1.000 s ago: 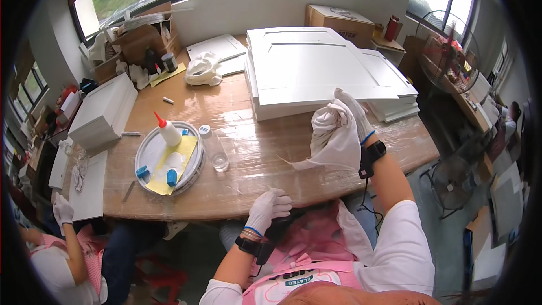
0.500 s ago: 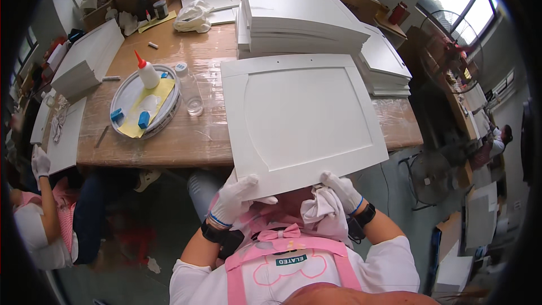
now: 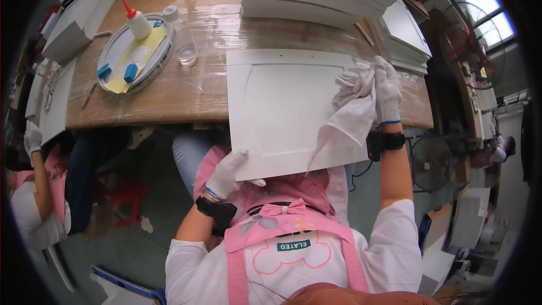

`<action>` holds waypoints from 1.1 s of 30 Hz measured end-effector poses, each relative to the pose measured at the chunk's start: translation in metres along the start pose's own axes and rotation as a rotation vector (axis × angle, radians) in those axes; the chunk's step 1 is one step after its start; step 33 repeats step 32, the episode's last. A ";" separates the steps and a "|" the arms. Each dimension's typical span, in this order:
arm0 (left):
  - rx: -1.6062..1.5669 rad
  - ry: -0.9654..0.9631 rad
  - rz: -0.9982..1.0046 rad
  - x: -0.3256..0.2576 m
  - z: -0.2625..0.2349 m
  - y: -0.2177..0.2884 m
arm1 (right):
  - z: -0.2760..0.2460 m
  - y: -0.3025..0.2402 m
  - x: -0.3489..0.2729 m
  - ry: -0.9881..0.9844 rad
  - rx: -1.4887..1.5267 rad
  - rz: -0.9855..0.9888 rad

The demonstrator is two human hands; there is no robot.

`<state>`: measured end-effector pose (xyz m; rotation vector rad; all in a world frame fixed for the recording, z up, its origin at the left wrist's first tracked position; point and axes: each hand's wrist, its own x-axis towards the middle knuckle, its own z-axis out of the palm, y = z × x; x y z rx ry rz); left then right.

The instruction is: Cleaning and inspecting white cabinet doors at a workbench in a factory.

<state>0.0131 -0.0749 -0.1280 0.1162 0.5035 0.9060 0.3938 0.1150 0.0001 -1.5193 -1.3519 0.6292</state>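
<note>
A white framed panel (image 3: 291,113) leans from the table edge toward my lap. Its recessed middle has one curved side, and two small holes show near the far edge. At its near left corner my gloved left hand (image 3: 226,175) grips it, thumb on top and fingers underneath. My gloved right hand (image 3: 388,87) is closed on a crumpled white cloth (image 3: 353,104) by the panel's far right corner. The cloth hangs over the panel's right side, its tail trailing toward the near edge.
On the brown film-wrapped table (image 3: 212,101) stand a round lid (image 3: 113,51) with a red-tipped glue bottle (image 3: 137,22) and blue blocks, and a clear bottle (image 3: 186,45). White panels are stacked (image 3: 305,5) behind. At left sits a co-worker with a gloved hand (image 3: 33,138).
My right hand has left the panel's near edge and moved up to its far right corner with the cloth. The panel now lies lower, while my left hand keeps its grip.
</note>
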 end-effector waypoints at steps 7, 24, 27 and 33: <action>0.310 0.011 0.071 -0.001 0.006 0.000 | 0.192 -0.016 -0.044 -0.282 -0.726 -0.347; 0.344 0.036 -0.060 -0.002 -0.012 0.000 | 0.159 -0.012 -0.045 -0.317 -0.785 -0.318; 0.161 0.175 0.023 0.006 -0.008 -0.006 | 0.195 -0.029 -0.105 -0.471 -0.488 -0.658; 0.446 0.130 0.049 0.002 0.014 0.010 | 0.160 -0.024 -0.166 -0.419 -0.150 -0.782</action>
